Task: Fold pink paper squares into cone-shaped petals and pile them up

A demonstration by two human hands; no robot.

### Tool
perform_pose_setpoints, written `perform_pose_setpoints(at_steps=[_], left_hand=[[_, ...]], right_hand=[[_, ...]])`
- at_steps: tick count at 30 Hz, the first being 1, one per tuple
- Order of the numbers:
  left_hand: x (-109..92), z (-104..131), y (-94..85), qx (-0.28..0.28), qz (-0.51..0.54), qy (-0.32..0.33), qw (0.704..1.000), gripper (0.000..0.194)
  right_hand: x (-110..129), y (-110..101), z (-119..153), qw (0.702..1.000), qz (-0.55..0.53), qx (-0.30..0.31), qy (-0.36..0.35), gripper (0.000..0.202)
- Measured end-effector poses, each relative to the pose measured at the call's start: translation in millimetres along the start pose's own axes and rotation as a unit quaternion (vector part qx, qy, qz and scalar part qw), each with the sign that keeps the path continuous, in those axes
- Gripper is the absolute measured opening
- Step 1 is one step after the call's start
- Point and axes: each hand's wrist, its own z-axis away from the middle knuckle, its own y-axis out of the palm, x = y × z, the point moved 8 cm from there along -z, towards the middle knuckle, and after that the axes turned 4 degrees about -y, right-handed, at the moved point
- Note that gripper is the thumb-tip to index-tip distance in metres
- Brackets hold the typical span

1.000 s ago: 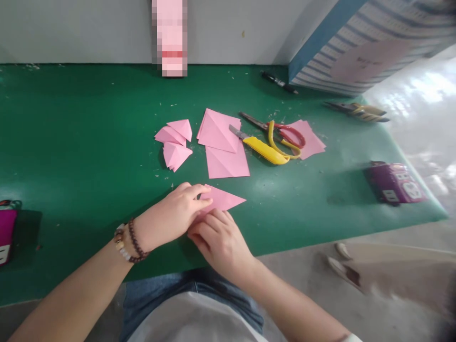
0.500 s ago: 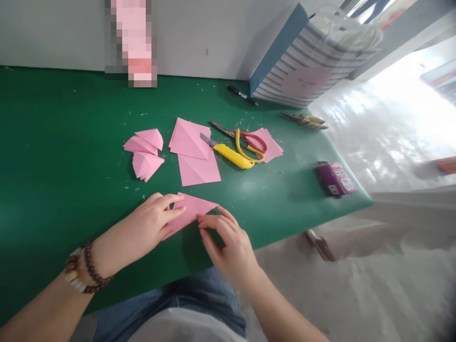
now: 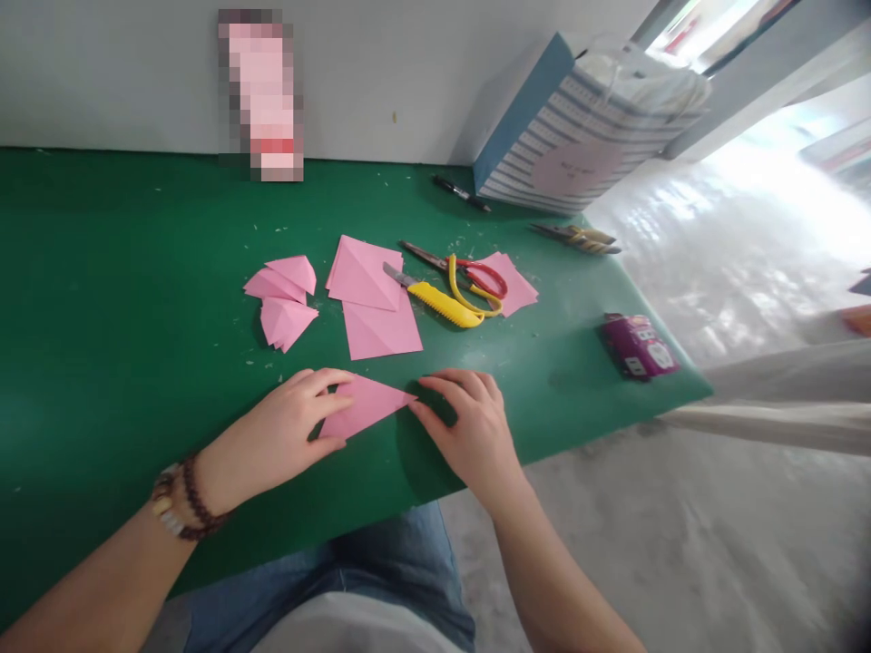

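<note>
A pink sheet of paper (image 3: 371, 408), folded to a narrow pointed shape, lies on the green table near its front edge. My left hand (image 3: 289, 417) steadies its wide end, fingers on top and thumb along the lower edge. At the pointed tip, my right hand (image 3: 469, 422) pinches the paper between thumb and forefinger. Beyond them lie creased pink squares (image 3: 381, 331). Folded pink pieces (image 3: 287, 317) are grouped to their left. A yellow-handled utility knife (image 3: 445, 304) rests partly on the squares, against scissors (image 3: 476, 281) with red and yellow grips.
More pink paper (image 3: 513, 286) lies under the scissors' handles. A black pen (image 3: 461, 192), a striped paper bag (image 3: 551, 154) and pliers (image 3: 578, 238) are at the back right. A purple box (image 3: 640, 345) sits by the table's right edge. Paper scraps dot the green tabletop (image 3: 136, 299).
My right hand has moved right and up to the paper's tip, its fingers now closed there. The paper looks narrower, its lower edge higher. The left hand stays on the wide end.
</note>
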Motion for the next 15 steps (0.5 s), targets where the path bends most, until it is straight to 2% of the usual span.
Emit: perform_pose_setpoints(at_steps=[3, 8, 15], left_hand=[[1.8, -3.0, -6.4, -0.027, 0.020, -0.028, 0.999, 0.048], [6.5, -1.6, -20.3, -0.099, 0.022, -0.086, 0.991, 0.060], [18.8, -1.2, -20.3, -0.128, 0.020, -0.149, 0.980, 0.055]], right_hand=[[8.7, 13.6, -6.7, 0.999, 0.001, 0.040, -0.007, 0.015], [17.3, 16.5, -3.9, 0.999, -0.042, 0.031, -0.004, 0.016], [28.1, 14.0, 2.2, 0.998, -0.057, 0.031, -0.012, 0.008]])
